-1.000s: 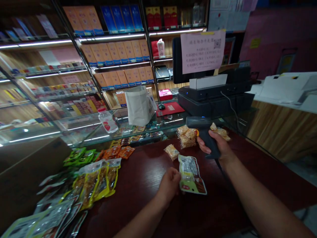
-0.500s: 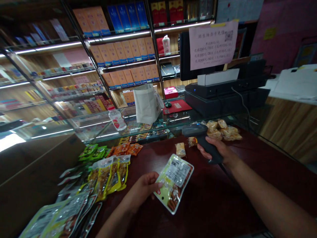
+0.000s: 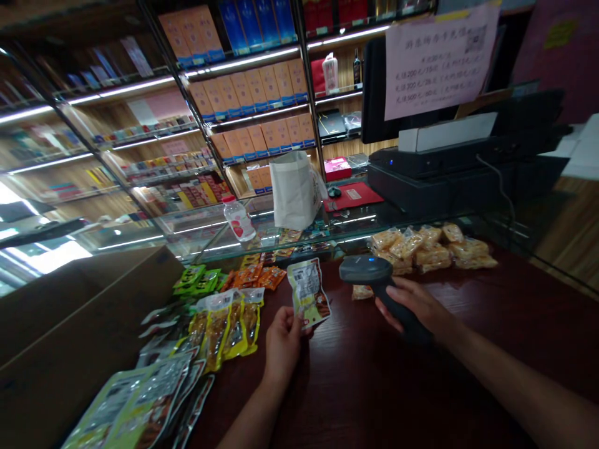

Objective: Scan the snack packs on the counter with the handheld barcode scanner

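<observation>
My left hand (image 3: 285,340) pinches the lower edge of a flat snack pouch (image 3: 309,292), pale green and silver with a brown food picture, tilted up above the dark red tabletop (image 3: 346,386). My right hand (image 3: 414,302) is wrapped round the handle of a black barcode scanner (image 3: 367,269), its head pointing left toward the pouch and a small blue light on top. Below the scanner head lies a small wrapped snack (image 3: 362,292), partly hidden. Larger pouches (image 3: 140,399) like the held one are stacked at the lower left, beside yellow-edged snack packs (image 3: 227,327).
An open cardboard box (image 3: 88,305) stands at the left. Green packets (image 3: 199,279) and orange packets (image 3: 255,275) lie behind the yellow packs. Wrapped snacks (image 3: 433,246) are piled at the right. On the glass counter stand a bottle (image 3: 238,219), a white bag (image 3: 296,190) and a till (image 3: 449,168).
The pouch in my left hand has moved up and away from me and is turned more upright. The scanner has shifted slightly lower, still in my right hand. The camera view has swung left.
</observation>
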Demonstrator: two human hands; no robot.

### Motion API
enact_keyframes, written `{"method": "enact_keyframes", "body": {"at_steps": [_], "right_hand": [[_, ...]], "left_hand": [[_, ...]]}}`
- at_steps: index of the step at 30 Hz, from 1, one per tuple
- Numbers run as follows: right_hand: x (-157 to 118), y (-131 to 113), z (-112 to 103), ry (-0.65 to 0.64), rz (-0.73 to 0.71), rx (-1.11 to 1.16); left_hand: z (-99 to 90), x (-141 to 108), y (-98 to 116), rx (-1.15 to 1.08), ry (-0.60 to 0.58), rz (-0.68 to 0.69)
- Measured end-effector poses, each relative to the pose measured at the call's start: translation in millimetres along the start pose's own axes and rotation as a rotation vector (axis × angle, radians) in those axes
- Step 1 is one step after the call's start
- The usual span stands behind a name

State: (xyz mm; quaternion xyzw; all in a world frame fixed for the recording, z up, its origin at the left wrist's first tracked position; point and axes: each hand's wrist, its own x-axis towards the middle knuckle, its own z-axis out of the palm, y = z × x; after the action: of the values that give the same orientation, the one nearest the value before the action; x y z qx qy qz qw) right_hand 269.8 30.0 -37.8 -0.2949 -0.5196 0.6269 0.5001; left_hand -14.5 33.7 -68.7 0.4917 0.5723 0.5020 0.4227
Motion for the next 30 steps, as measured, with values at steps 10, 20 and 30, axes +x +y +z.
{"method": "enact_keyframes", "body": {"at_steps": [10, 20, 30], "right_hand": [[-6, 1, 8, -0.041, 0.039, 0.033], [-7, -1, 10, -0.049, 0.050, 0.062], [-12, -6, 13, -0.038, 0.046, 0.021]], "left_hand": [[1.5, -3, -2, 0.182, 0.026, 0.091], [-0.1, -4, 4, 0.414, 0.041, 0.169], [2.4, -6, -3, 0.120, 0.060, 0.187]]}}
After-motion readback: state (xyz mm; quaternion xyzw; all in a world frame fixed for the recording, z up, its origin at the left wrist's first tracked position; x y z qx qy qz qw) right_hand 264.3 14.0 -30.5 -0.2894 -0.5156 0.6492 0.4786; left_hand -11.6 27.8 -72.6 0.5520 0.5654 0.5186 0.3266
